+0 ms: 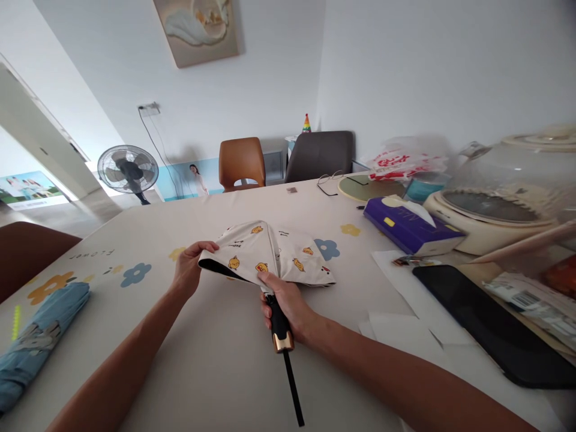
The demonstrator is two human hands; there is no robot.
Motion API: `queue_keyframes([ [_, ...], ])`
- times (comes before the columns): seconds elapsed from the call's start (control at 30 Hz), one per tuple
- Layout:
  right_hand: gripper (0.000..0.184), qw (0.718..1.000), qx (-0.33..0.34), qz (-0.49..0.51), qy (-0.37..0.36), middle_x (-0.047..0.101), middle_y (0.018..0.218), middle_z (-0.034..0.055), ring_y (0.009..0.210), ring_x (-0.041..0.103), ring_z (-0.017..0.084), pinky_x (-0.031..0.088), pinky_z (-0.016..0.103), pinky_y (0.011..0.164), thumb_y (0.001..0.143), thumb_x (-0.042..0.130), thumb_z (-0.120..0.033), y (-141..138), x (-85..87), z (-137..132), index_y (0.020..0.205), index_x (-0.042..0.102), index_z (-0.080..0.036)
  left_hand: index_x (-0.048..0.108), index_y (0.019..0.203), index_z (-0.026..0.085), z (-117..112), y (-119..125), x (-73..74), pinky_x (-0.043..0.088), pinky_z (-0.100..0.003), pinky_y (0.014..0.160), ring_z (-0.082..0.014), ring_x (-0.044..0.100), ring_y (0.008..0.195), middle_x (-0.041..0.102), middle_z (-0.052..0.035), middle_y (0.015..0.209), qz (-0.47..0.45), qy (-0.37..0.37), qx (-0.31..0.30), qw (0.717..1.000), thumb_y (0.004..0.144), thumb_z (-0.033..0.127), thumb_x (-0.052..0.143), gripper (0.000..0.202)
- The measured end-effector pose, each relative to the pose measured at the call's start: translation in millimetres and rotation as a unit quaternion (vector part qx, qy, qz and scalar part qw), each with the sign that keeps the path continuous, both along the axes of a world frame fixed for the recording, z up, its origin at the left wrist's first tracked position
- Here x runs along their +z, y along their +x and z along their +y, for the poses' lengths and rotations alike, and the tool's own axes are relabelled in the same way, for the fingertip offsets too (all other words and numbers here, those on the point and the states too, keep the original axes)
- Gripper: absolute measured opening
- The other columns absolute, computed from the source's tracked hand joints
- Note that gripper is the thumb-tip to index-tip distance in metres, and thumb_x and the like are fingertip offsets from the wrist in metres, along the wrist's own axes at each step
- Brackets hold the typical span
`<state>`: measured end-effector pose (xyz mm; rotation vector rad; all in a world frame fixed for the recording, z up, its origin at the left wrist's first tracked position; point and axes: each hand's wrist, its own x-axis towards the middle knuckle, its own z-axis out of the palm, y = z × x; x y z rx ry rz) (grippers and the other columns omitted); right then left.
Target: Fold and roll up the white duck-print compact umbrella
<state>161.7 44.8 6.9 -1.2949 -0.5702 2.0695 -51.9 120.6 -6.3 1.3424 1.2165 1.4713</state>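
Observation:
A white umbrella (243,246) printed with yellow ducks lies partly folded over the table, its black lining showing at the left edge. My right hand (288,303) is closed around the base of the canopy and the top of the black handle, which ends in a gold band. From the handle a black strap (293,390) hangs toward me. At the left edge of the canopy, my left hand (191,264) pinches the fabric between thumb and fingers. The umbrella's tip points away from me and is hidden by the cloth.
On the left lies a folded blue umbrella (45,342). To the right are a purple tissue box (405,225), a black phone (490,324), papers, a plastic bag (405,159) and a cream appliance (490,210). Glasses (330,180) rest near the table's far edge, before two chairs.

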Motion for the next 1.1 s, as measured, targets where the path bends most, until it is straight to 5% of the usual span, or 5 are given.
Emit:
queue_keyframes([
  [0.17, 0.031, 1.000, -0.020, 0.004, 0.003, 0.042, 0.044, -0.0046, 0.032, 0.037, 0.007, 0.035, 0.020, 0.031, 0.078, 0.051, -0.043, -0.8, 3.0, -1.9, 0.061, 0.042, -0.018, 0.064, 0.073, 0.017, 1.2, -1.1, -2.4, 0.045, -0.031, 0.074, -0.0229, 0.055, 0.099, 0.060, -0.0074, 0.110, 0.011, -0.086, 0.001, 0.996, 0.065, 0.026, 0.060, 0.013],
  [0.43, 0.028, 1.000, -0.005, -0.002, 0.014, 0.040, 0.042, -0.0054, 0.031, 0.036, 0.007, 0.036, 0.021, 0.030, 0.078, 0.051, -0.037, -0.6, 0.2, -1.3, 0.060, 0.041, -0.018, 0.063, 0.091, 0.016, 11.4, 5.2, 1.0, 0.046, -0.038, 0.086, -0.0218, 0.058, 0.095, 0.060, -0.0106, 0.109, 0.034, -0.143, 0.001, 0.989, 0.069, 0.037, 0.061, 0.031],
  [0.6, 0.028, 1.000, 0.005, 0.012, 0.016, 0.041, 0.041, -0.0050, 0.031, 0.037, 0.008, 0.036, 0.021, 0.030, 0.077, 0.052, -0.039, -1.3, -7.6, 2.5, 0.061, 0.042, -0.018, 0.063, 0.092, 0.017, 41.0, 25.3, 3.9, 0.046, -0.035, 0.081, -0.0210, 0.054, 0.097, 0.059, -0.0092, 0.109, 0.093, -0.155, -0.017, 0.983, 0.066, 0.040, 0.064, 0.035],
  [0.77, 0.030, 1.000, 0.011, -0.007, 0.005, 0.040, 0.037, -0.0049, 0.029, 0.035, 0.008, 0.035, 0.020, 0.029, 0.077, 0.050, -0.040, -1.1, -4.8, 1.9, 0.059, 0.040, -0.019, 0.063, 0.078, 0.014, 68.6, 31.5, -3.1, 0.045, -0.030, 0.068, -0.0142, 0.056, 0.069, 0.062, -0.0044, 0.078, 0.096, -0.200, -0.090, 0.971, 0.059, 0.040, 0.069, 0.033],
  [1.1, 0.030, 1.000, 0.018, -0.005, -0.002, 0.040, 0.036, -0.0051, 0.029, 0.036, 0.008, 0.036, 0.019, 0.030, 0.078, 0.049, -0.040, -0.7, -4.4, 2.3, 0.060, 0.041, -0.019, 0.060, 0.072, 0.013, 79.3, 19.8, -0.7, 0.035, -0.019, 0.050, -0.0062, 0.048, 0.054, 0.055, 0.0008, 0.066, 0.067, -0.201, -0.121, 0.970, 0.056, 0.038, 0.074, 0.033],
])
